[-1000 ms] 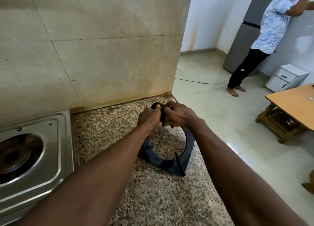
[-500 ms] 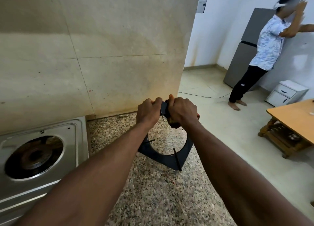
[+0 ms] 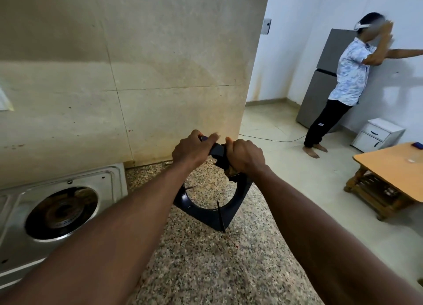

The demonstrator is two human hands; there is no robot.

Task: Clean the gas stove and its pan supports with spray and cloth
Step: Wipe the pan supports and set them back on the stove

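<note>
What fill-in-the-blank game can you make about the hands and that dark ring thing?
1. The left hand and right hand both grip the dark square metal pan support at its ____ edge.
2. The pan support is held over the speckled granite countertop, to the ____ of the shiny steel gas stove.
3. The stove's round burner has ____ pan support on it.
Missing words: top; right; no.

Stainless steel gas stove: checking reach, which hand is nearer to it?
Left. The left hand grips the top of the dark blue pan support, right of the steel gas stove; the right hand grips it farther right.
</note>
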